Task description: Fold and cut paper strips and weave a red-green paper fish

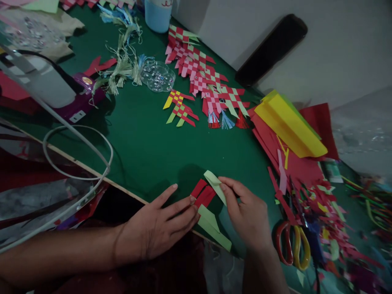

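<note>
My left hand [165, 222] lies with its fingers stretched out, the fingertips resting on the edge of some red paper strips [204, 193] near the table's front edge. Its thumb is spread away from the other fingers. My right hand [246, 210] pinches a pale green paper strip [214, 185] between thumb and fingers, at the far end of the red strips. A second pale green strip [214, 230] lies across the near side of the red ones and sticks out over the table edge. Whether the held strip is woven through the red paper, I cannot tell.
Woven paper fish [199, 77] lie in a row at the back, with two smaller ones [180, 110] nearer. Scissors [292, 245] and paper scraps are on the right, beside folded yellow paper [289, 124]. A white cable [107, 163] loops at left, near a dish of beads [157, 77].
</note>
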A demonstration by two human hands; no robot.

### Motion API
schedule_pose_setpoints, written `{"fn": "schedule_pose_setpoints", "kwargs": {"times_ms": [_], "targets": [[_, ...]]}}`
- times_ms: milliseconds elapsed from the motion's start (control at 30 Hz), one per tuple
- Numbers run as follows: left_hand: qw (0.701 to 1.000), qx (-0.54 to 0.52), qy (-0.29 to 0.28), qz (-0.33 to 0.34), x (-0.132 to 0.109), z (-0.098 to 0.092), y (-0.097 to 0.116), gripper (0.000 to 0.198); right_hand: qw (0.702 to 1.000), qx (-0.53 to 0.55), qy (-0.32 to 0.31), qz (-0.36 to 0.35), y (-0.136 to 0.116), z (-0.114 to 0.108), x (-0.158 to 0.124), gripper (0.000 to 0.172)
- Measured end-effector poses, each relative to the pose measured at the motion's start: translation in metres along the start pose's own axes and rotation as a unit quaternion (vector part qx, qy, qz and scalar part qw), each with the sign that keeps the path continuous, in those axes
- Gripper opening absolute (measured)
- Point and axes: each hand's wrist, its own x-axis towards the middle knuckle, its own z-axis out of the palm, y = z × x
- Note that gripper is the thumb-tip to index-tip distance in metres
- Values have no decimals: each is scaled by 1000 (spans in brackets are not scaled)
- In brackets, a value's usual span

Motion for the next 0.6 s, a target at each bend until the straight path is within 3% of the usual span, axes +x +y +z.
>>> {"fn": "schedule_pose_setpoints", "kwargs": {"times_ms": [467,600], "targets": [[1000,17,2,-18,-1,-2,3,40,997,-8,-6,-77,5,1,12,23],[999,20,-3,-29,0,-2,3,40,997,-7,-20,-68,6,1,17,23]]}}
